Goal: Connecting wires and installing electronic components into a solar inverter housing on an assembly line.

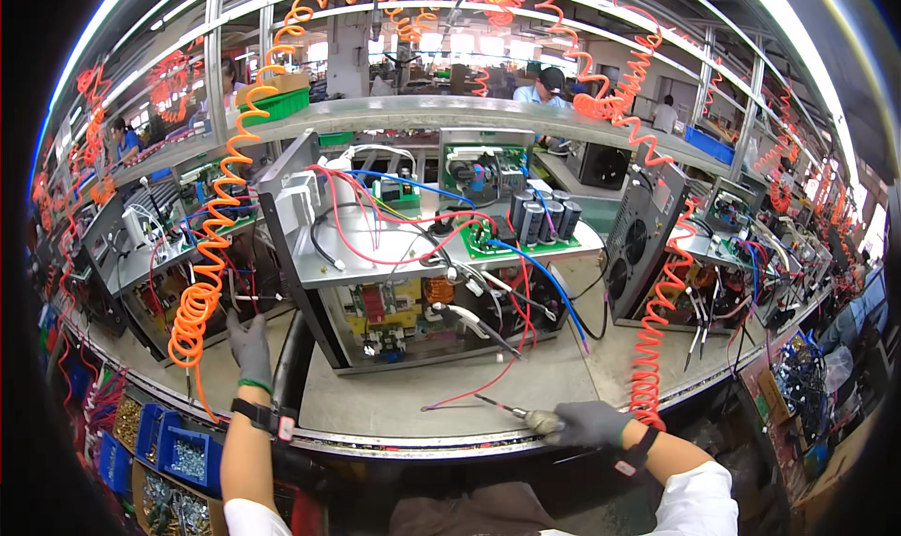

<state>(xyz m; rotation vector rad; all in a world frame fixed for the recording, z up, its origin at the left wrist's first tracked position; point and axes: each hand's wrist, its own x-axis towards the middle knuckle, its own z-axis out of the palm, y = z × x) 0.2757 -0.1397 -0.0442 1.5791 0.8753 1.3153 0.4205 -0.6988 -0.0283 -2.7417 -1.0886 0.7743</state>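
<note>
Workbench [366, 409] under coiled orange hoses [648, 400]. Right hand [587, 424]: gloved fingers grasping screwdriver [514, 410], tip leftward of them, clear of open metal chassis [375, 262] beyond. Left hand [250, 350]: fingers near left-hand unit [113, 278]; grasp, cannot tell. Judged step: tool in hand, not applied; applying it calls for raising the tip toward chassis. No lettering legible.

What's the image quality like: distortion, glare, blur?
Head view: fisheye bows the bench edge, corners fall to black; head view: distant windows blown out, light strip very bright; head view: metal top panel shows pale glare; head view: left hand and right hand fairly crisp, detail beyond the shelf small, soft.
</note>
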